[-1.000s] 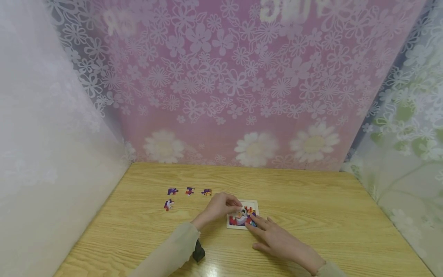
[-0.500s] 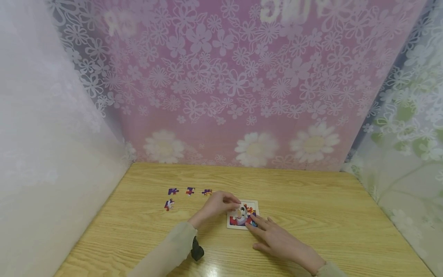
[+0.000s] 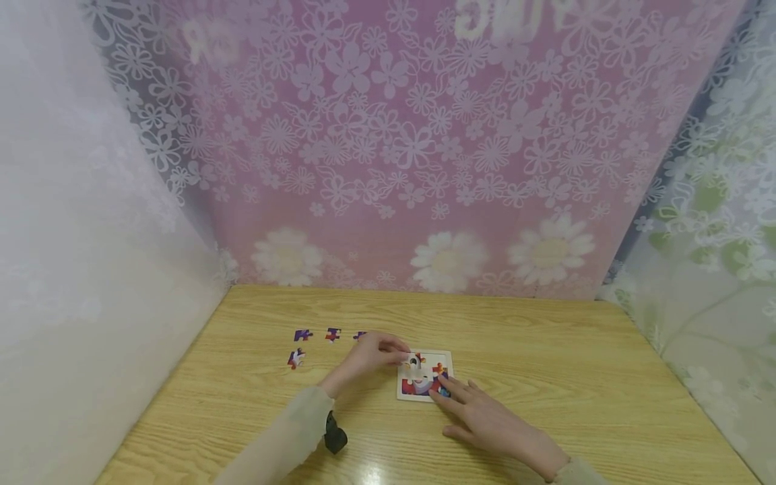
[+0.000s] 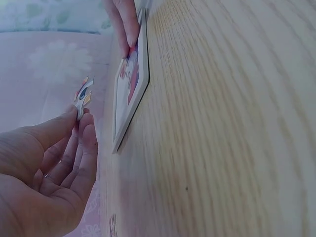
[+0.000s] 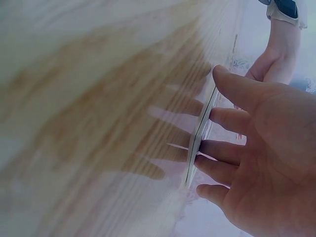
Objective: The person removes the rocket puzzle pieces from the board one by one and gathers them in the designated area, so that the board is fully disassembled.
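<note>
Pinching a jigsaw piece (image 3: pixel 415 362) between thumb and fingertips, the left hand (image 3: pixel 368 355) has it raised over the upper left part of the puzzle tray (image 3: pixel 436 352), apart from the board in the left wrist view. The grip takes only one edge, so the piece could pivot or slip if the fingertips shift, and it might land turned the wrong way. If its tabs do not match the spot below, pressing would probably bend it or lift the fitted pieces (image 3: pixel 417 387) along the near side. The right hand (image 3: pixel 485 412) has its fingers spread nearly straight, tips resting on the tray's near right corner; too light a touch there might let the tray skate over the wooden table (image 3: pixel 533 350), and too hard a push could shove it. The left hand also partly covers one of four loose pieces (image 3: pixel 333 334), which a careless wrist could knock. As for looks, the raised piece is thin and mostly white, with a dark oval eye and orange touches; its gripped edge is hidden. The tray is flat, square and pale-rimmed, its fitted part red, purple and greyish white, with bare backing around
</note>
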`<state>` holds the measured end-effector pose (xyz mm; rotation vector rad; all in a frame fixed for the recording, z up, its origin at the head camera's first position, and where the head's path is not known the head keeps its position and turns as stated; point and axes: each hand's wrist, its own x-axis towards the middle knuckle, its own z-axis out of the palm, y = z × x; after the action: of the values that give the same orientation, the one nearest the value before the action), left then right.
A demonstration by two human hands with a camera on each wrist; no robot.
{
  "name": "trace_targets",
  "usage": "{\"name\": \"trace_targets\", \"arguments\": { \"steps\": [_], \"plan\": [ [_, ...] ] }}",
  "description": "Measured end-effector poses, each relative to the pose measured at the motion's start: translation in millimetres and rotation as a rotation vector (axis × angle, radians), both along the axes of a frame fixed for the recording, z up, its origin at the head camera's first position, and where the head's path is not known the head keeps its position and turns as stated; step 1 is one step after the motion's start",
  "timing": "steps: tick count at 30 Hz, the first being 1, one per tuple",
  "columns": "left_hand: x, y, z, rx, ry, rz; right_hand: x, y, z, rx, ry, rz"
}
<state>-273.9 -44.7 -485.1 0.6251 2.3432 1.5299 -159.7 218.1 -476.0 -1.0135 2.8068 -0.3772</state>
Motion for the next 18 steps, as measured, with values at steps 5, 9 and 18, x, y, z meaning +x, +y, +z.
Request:
{"name": "trace_targets", "arguments": {
  "steps": [5, 9, 18],
  "plan": [
    [-4.0, -9.5, -3.7, -0.028, 0.016, 0.022, 1.0, -0.8, 0.9, 0.001, 0.009, 0.001],
    [-4.7, -18.7, -4.3, -0.050, 0.029, 0.038, 1.9, -0.6, 2.3, -0.003, 0.014, 0.003],
    [-4.7, -40.4, -3.4, -0.031, 0.039, 0.053, 0.3, 0.9, 0.6, -0.009, 0.017, 0.025]
  ]
}}
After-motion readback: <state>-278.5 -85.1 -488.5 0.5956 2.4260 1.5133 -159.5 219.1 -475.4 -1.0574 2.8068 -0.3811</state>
